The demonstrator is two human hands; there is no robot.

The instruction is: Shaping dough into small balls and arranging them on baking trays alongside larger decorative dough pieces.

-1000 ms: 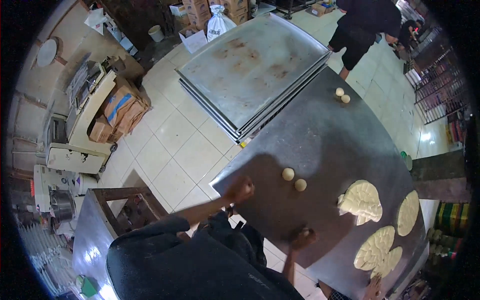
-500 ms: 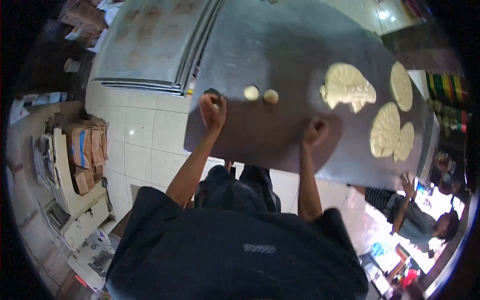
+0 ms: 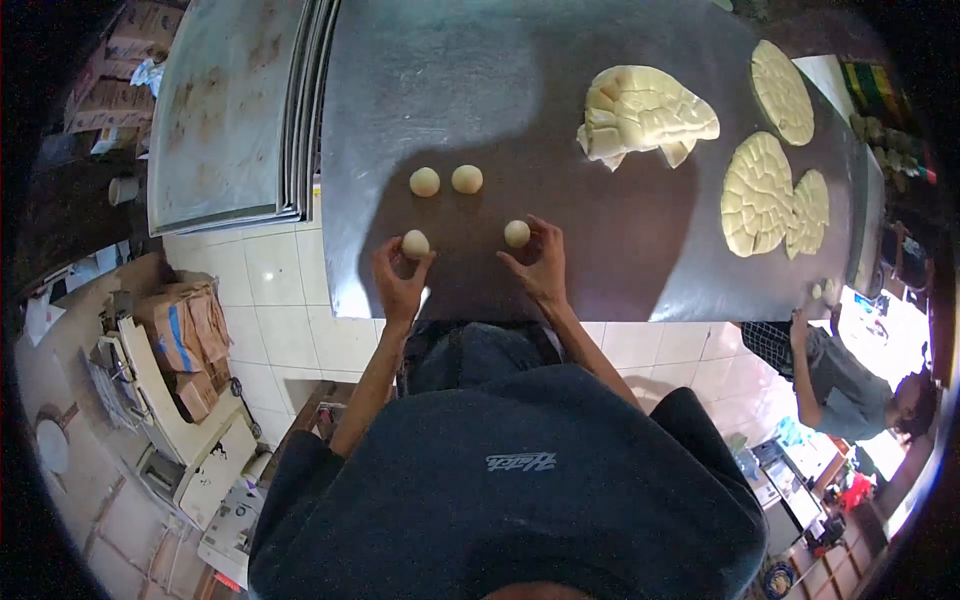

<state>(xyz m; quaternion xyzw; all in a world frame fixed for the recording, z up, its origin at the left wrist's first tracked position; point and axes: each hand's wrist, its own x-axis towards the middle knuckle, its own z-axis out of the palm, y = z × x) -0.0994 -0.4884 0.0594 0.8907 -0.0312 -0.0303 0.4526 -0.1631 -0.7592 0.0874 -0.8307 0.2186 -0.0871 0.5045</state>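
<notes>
My left hand [image 3: 400,284] is at the near edge of the dark metal table [image 3: 450,85], its thumb and fingers curved around a small pale dough ball [image 3: 415,244]. Across from it, my right hand [image 3: 544,266] holds a second dough ball [image 3: 517,234] between thumb and fingers, the thumb spread a little from the ball. Just beyond my left hand, two more round balls, a left one [image 3: 425,182] and a right one [image 3: 467,179], rest side by side on the tabletop.
A large scored dough piece [image 3: 645,112] lies folded to the right; flat scored sheets [image 3: 757,195] are farther right. Stacked metal trays [image 3: 225,110] stand left of the table. Another person [image 3: 850,385] is at the right end, a hand at the table edge. Cardboard [image 3: 190,335] sits lower left.
Both hands have come closer together, the right one moving left. Their closed fingers have loosened, and a dough ball now shows in each. The view has shifted too.
</notes>
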